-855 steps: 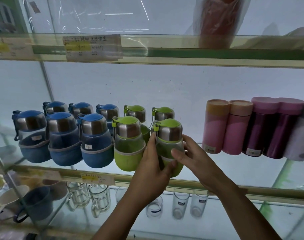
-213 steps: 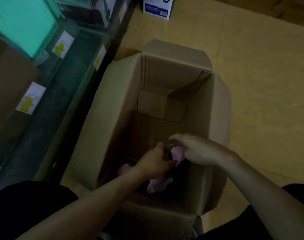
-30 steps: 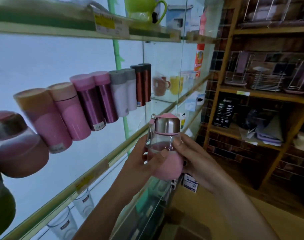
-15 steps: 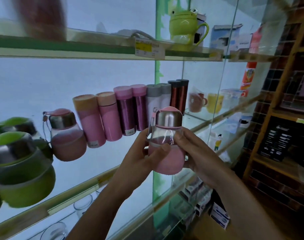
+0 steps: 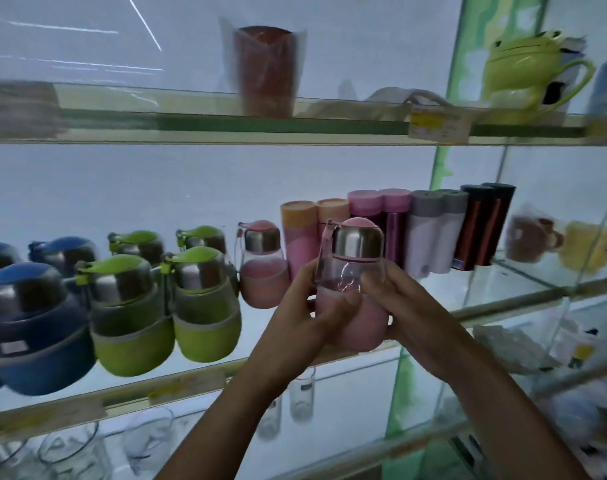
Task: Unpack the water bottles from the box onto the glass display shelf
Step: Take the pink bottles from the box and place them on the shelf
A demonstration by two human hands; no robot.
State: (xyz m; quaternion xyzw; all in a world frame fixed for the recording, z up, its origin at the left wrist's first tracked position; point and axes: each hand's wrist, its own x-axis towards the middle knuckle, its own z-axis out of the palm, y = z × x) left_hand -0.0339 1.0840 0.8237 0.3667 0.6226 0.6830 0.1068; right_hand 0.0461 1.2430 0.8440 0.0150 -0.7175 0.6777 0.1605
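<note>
Left hand and right hand grasp a pink bottle at the shelf edge; price tags illegible.

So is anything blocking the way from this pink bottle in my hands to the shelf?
Nothing visible does. The held pink bottle hangs just before the glass shelf's front edge, with bare glass between the right front green bottle and your left hand.

Both bare forearms rise from the near bottom edge and converge at mid-frame. The left grip and the right grip clasp a pink bottle from either side, fingers curled round it, both thumbs pressed across its near face.
</note>
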